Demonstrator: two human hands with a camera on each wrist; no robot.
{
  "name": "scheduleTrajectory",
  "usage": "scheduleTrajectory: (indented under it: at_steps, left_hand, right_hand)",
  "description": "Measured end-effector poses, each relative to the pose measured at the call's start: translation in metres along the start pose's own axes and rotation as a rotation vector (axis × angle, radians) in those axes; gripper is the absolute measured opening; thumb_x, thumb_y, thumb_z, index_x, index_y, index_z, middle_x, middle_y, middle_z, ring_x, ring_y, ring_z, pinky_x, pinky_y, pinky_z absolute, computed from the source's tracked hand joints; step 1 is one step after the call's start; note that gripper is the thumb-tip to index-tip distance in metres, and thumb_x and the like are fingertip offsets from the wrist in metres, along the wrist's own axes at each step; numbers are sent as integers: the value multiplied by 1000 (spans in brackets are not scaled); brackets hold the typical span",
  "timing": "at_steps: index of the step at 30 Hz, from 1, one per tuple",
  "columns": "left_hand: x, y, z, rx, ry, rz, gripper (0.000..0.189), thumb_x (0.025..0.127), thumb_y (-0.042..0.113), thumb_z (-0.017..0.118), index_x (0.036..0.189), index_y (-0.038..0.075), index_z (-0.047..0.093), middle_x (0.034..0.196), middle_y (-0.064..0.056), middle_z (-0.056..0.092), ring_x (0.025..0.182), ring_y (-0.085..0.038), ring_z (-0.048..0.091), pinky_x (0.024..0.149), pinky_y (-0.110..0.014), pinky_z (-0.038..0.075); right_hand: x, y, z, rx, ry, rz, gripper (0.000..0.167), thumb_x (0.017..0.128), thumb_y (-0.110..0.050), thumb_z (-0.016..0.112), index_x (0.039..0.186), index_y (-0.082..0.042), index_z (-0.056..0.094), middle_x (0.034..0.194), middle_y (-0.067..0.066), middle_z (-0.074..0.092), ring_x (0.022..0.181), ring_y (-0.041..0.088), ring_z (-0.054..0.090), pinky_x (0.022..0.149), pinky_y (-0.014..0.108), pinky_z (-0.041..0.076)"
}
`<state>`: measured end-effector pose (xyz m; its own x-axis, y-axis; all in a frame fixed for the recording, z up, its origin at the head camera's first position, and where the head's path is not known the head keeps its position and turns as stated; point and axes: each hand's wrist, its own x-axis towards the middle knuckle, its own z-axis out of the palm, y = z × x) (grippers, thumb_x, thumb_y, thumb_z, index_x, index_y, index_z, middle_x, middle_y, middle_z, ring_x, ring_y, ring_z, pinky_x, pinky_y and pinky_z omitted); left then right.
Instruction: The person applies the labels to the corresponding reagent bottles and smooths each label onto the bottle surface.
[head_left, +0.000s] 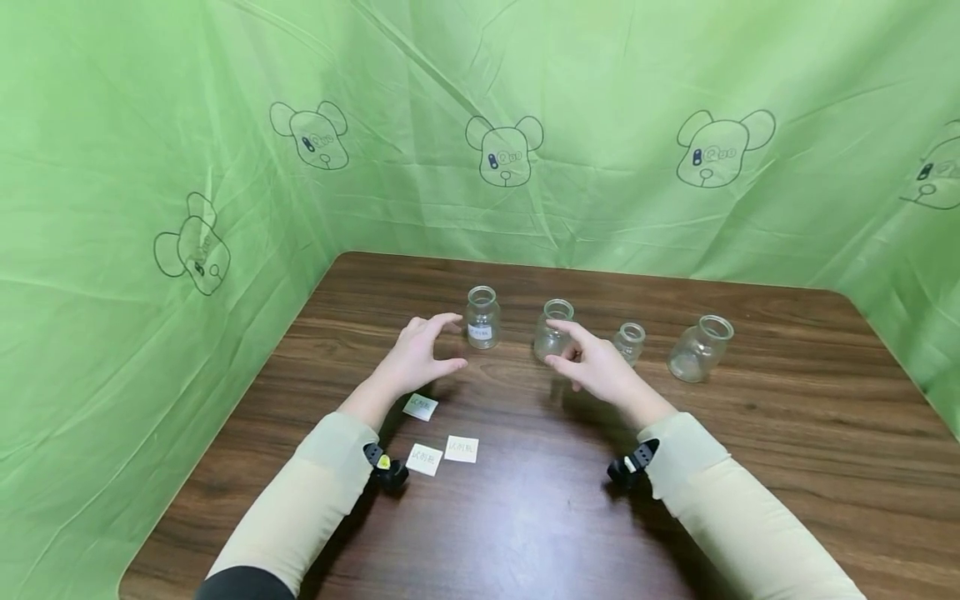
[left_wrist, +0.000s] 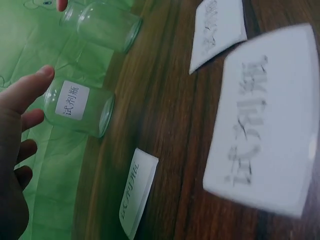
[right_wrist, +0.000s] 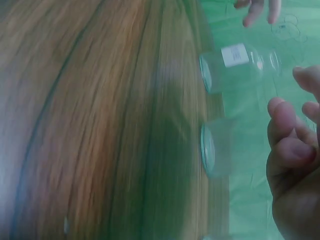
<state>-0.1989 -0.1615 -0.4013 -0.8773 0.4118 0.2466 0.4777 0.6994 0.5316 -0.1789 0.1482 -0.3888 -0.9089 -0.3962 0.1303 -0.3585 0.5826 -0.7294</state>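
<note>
The left hand (head_left: pixel 412 354) hovers, thumb and fingers apart, just beside the clear labelled jar (head_left: pixel 482 315), now the see-through second jar (head_left: pixel 551 343), right hand (head_left: pixel 600 367) over it, thumb and forefinger parted, touch impossible to tell, then the small jar (head_left: pixel 628 345) and rightmost jar (head_left: pixel 697 352), clear too, on the surface (head_left: pixel 795 408).

The head view looks forward and down from the near side of the bench (head_left: pixel 787 400), far enough back to take in its far edge, both far corners and the green curtain (head_left: pixel 420 100) behind. The left wrist view, turned on its side, sits close above three paper slips (left_wrist: pixel 262 125), facing the far edge past the left fingers (left_wrist: pixel 30 90). The right wrist view, tipped the opposite way, looks low toward that edge. All three share the labelled jar (head_left: pixel 483 317).
</note>
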Motion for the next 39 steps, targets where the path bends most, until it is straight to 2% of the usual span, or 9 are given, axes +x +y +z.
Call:
scheduleTrajectory:
  at_steps: [7,12,16,19,24,33,39]
  left_hand:
    - [-2,-3,6,-8,-121,23,62,75,35,78,126,15,50,98,6,66,95,-19,49,91,-43,30]
    - [-6,-3,8,-17,-218,32,56,76,37,76,123,19,53,97,12,63,95,-15,49,91,-43,32]
    - [-9,-4,8,-32,-283,12,50,77,38,75,119,19,56,92,15,61,92,-13,47,86,-41,36]
    - [-12,-5,8,-32,-326,1,44,76,38,74,113,19,58,88,16,59,88,-12,47,80,-38,38]
    - [-17,-1,10,-46,-419,23,39,76,37,75,109,21,59,88,15,60,88,-11,46,79,-34,37]
    - [-31,2,14,-20,-518,58,36,75,39,75,106,26,59,84,15,55,86,-9,45,81,-33,35]
    - [-39,7,15,12,-540,106,38,72,37,77,103,25,59,85,15,53,86,-8,48,84,-35,32]
  right_hand:
    - [-16,9,-18,2,-33,19,54,90,-31,63,139,-24,42,74,2,59,49,17,55,56,34,48]
    - [-24,19,-22,1,-19,22,54,89,-27,64,138,-20,43,72,1,59,48,16,55,54,33,48]
    - [-29,25,-25,-10,12,34,53,88,-25,66,137,-19,45,71,1,60,48,16,55,53,33,48]
    - [-33,29,-28,-20,17,49,53,88,-26,66,137,-21,45,72,1,60,48,16,55,54,34,48]
    - [-39,35,-34,-7,-5,55,53,89,-31,64,137,-21,45,73,2,60,49,17,55,53,32,48]
    - [-45,42,-38,-2,-14,70,54,88,-27,66,137,-17,45,72,1,60,49,17,54,52,32,47]
    - [-48,48,-41,11,14,68,54,87,-26,67,136,-13,46,73,1,60,48,17,54,49,31,48]
